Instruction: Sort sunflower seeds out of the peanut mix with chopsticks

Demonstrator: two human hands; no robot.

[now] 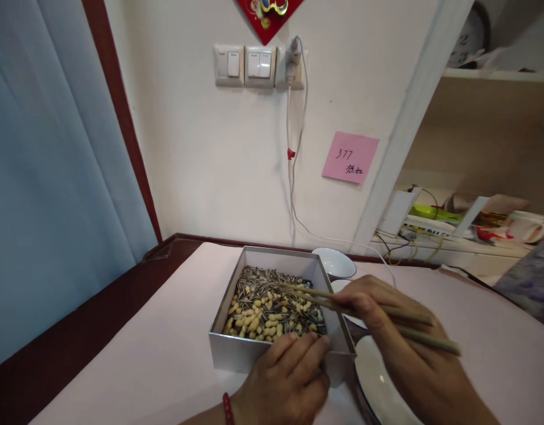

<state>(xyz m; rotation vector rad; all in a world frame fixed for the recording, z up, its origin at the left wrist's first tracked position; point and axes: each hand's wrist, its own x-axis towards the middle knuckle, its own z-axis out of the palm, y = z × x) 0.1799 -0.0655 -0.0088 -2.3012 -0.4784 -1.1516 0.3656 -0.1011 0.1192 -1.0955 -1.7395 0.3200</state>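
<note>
A square silver box (236, 352) with a pale inside holds peanuts (253, 321) toward the front and sunflower seeds (259, 279) toward the back. My left hand (294, 375) grips the box's front wall, fingertips curled over the rim; a red bead bracelet circles that wrist. In my right hand (387, 330) is a pair of chopsticks (413, 324), their tips down among the seeds. Whether the tips pinch anything is too small to tell. Under and beside my right hand are white dishes, the nearest a blue-rimmed plate (380, 378), partly covered by the hand.
A white bowl (335, 262) stands behind the box by the wall. A white cable (325, 237) runs from the socket down onto the pink-covered table (166, 330). At the right, a shelf holds a mug (525, 226) and clutter. A blue curtain (55, 147) hangs left.
</note>
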